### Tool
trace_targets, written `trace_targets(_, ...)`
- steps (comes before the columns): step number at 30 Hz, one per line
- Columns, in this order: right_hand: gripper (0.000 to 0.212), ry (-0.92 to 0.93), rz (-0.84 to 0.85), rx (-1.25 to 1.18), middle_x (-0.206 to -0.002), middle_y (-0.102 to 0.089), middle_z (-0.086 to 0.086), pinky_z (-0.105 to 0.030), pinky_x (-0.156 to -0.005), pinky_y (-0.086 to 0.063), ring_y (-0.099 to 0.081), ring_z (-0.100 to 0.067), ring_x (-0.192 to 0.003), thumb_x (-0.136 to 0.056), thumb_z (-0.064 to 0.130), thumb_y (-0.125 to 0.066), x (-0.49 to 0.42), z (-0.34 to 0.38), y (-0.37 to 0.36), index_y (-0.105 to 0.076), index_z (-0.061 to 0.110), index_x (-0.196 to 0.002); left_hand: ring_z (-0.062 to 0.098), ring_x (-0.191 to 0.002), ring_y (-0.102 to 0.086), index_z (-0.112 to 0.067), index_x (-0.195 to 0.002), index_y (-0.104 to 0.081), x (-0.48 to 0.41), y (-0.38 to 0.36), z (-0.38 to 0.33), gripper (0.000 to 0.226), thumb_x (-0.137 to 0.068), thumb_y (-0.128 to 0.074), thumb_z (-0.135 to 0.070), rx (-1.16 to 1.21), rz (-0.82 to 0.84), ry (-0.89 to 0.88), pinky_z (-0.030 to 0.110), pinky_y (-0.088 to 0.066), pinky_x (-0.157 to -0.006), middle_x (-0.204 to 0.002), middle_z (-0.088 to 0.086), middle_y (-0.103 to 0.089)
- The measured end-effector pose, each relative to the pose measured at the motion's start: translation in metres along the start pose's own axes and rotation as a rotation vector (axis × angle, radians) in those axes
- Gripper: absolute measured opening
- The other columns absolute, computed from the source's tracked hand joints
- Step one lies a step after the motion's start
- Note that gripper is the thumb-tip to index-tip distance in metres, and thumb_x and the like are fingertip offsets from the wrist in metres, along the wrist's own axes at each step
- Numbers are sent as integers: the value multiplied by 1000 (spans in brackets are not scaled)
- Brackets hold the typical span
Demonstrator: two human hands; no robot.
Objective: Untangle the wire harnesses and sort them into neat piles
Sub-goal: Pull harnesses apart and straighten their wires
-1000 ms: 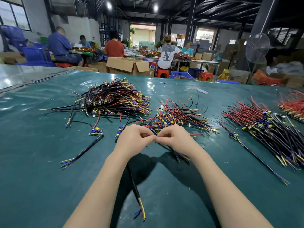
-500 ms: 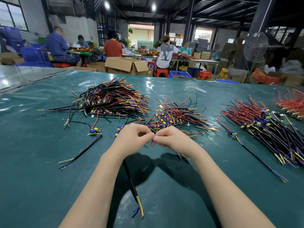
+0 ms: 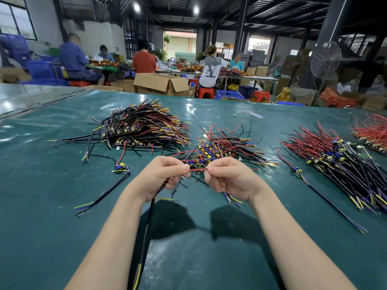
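Okay, green table mat point(image 3: 62, 216) fills the lower frame. A big sorted pile point(image 3: 144, 128) of black and yellow wires sits upper left. A long pile point(image 3: 339, 162) of red and black ones is at right, and a red pile point(image 3: 372, 132) is cut by the right edge. The tangled heap point(image 3: 222, 147) is at centre, just above both hands. A loose harness point(image 3: 104, 195) lies alone at left, well apart from them.

The left hand point(image 3: 161, 176), fingers curled, pinches one end of a short red wire point(image 3: 198, 169). A black cable point(image 3: 146, 227) drops from that fist toward the bottom edge. The right hand point(image 3: 228, 181), also curled, pinches the other end, with yellow and blue wire tips point(image 3: 232, 200) poking out under the palm.

The red wire's long axis runs left to right between the hands, looks stretched. Both hands are equally near it. Likely step: pulling two harnesses apart, so the pull goes sideways. Can't tell if the heap touches the fingers.
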State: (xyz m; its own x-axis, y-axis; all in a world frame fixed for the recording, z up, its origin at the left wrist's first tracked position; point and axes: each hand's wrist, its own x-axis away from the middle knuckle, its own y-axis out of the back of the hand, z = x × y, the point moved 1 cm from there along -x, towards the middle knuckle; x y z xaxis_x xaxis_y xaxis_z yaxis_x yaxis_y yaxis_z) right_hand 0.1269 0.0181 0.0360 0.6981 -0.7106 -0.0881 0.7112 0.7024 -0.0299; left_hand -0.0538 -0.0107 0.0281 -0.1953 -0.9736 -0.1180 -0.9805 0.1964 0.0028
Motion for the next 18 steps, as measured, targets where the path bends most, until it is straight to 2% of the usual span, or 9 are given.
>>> trace_targets(2, 17, 15, -27, -66, -40, -48, 4, -11, -39, -30, -39, -3, -36, -67, 5, -63, 0, -3, 0, -71, 12, -54, 1, -35, -30, -13, -47, -68, 0, 0, -1, 20, -67, -65, -15, 13, 8, 1, 10, -22, -36, -38, -8, -41)
trace_targets(4, 19, 12, -70, -116, -39, -48, 5, -10, -39, -30, -39, -2, -35, -68, 5, -61, -2, -6, 2, -70, 10, -51, 1, -35, -30, -13, -48, -69, 0, 2, 0, 17, -63, -70, -7, 10, 4, 0, 10, -22, -36, -38, -8, -40)
trace_targets(7, 23, -19, -190, -73, -35, -40, 4, -9, -36, -21, -32, -2, -31, -67, 2, -63, -2, -6, 7, -67, 8, -45, 0, -35, -31, -13, -47, -69, -1, 6, 3, 31, -77, -65, -5, -20, -33, 11, 10, -22, -36, -36, -6, -41)
trace_targets(9, 37, -40, -296, -68, -33, -37, 4, -9, -34, -19, -30, -2, -30, -77, 1, -56, -1, -6, 13, -65, 8, -42, 1, -34, -32, -14, -46, -69, -2, 6, 5, 43, -85, -55, 0, -40, -64, 16, 11, -22, -36, -35, -6, -43)
trace_targets(11, 43, -32, -347, -96, -33, -37, 6, -8, -33, -19, -30, -1, -29, -82, 0, -51, 1, -5, 17, -64, 8, -41, 1, -34, -32, -14, -45, -68, -2, 7, 6, 45, -85, -55, 0, -38, -93, 12, 11, -21, -35, -35, -6, -42)
trace_targets(13, 35, 23, -312, -148, -33, -35, 7, -7, -32, -19, -29, 0, -29, -74, 8, -55, 2, -3, 15, -64, 7, -41, 1, -33, -32, -13, -42, -66, -2, 6, 5, 40, -81, -62, -2, -20, -103, 1, 11, -21, -35, -35, -6, -43)
trace_targets(15, 26, 100, -196, -235, -34, -34, 8, -7, -30, -21, -25, 0, -31, -60, 21, -69, 2, 1, 6, -62, 7, -40, 1, -32, -31, -14, -40, -64, -2, 4, 4, 30, -70, -68, -9, -4, -98, -4, 10, -20, -36, -35, -7, -41)
trace_targets(18, 43, 171, -101, -386, -35, -34, 8, -5, -30, -22, -13, -6, -38, -38, 32, -92, 1, 2, 0, -58, 6, -40, 2, -32, -28, -14, -38, -62, -3, 3, 3, 27, -65, -60, -19, 11, -69, -4, 10, -20, -36, -35, -8, -36)
